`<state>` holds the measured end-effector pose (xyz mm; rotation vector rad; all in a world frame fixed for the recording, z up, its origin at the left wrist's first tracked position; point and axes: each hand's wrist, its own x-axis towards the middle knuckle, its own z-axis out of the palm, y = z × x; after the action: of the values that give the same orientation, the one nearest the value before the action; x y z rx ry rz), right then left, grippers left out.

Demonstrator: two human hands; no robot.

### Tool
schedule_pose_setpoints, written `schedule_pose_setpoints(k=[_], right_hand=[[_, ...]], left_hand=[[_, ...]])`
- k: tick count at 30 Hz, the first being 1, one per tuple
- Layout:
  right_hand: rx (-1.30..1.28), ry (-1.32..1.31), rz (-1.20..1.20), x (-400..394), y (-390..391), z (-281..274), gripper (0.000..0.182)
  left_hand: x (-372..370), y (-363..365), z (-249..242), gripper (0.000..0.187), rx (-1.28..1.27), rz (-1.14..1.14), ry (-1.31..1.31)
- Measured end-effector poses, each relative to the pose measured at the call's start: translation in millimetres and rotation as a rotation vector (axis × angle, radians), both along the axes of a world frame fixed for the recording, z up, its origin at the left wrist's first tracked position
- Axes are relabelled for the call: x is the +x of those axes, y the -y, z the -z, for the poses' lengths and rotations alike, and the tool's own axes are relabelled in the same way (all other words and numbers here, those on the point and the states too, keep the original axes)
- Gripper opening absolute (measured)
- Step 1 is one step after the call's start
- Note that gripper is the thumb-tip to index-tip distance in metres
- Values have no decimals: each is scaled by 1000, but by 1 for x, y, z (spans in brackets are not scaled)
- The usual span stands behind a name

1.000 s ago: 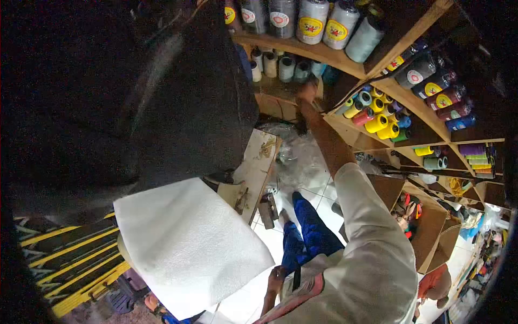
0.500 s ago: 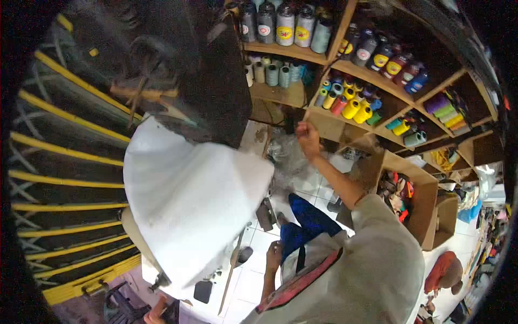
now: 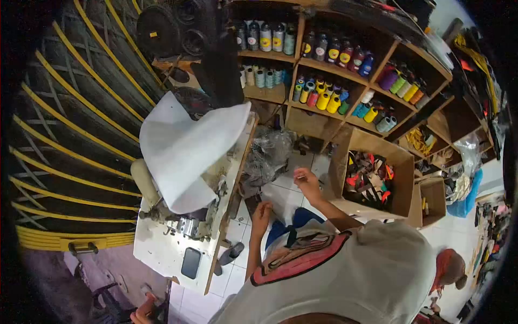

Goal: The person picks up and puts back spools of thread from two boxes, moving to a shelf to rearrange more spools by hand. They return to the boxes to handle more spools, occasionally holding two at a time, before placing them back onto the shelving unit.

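Note:
My right hand (image 3: 307, 181) is held out low over the white tiled floor, in front of my blue-trousered knee (image 3: 291, 221). Its fingers are pinched together on something small and thin that I cannot make out. My left hand (image 3: 261, 209) is raised beside the right edge of the sewing table (image 3: 167, 254), fingers loosely extended, with nothing visible in it. A white cloth (image 3: 183, 143) is draped over the sewing machine (image 3: 183, 224) on that table.
Wooden shelves (image 3: 270, 96) full of thread spools (image 3: 322, 98) fill the back. An open cardboard box (image 3: 359, 143) of coloured straps stands at right, a crumpled plastic bag (image 3: 267, 156) on the floor. A dark phone (image 3: 190, 263) lies on the table. Another person's head (image 3: 450, 267) shows at bottom right.
My right hand has come down from the thread shelf to just above my knee. My left hand has risen from my thigh. The view has swung, so the table sits lower left.

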<state>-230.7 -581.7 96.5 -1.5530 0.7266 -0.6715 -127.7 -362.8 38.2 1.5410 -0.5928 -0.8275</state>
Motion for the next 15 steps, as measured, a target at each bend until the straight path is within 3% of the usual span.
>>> schedule_pose_setpoints(k=[3, 8, 13, 15], right_hand=[[2, -4, 16, -21, -7, -12, 29], [-101, 63, 100, -91, 2, -47, 30], [-106, 239, 271, -204, -23, -88, 32], [0, 154, 346, -260, -38, -97, 30]], left_hand=[[-6, 23, -47, 34, -66, 55, 41], [-46, 70, -68, 31, -191, 236, 141], [-142, 99, -139, 26, -234, 568, 208], [-194, 100, -145, 26, -260, 710, 149]])
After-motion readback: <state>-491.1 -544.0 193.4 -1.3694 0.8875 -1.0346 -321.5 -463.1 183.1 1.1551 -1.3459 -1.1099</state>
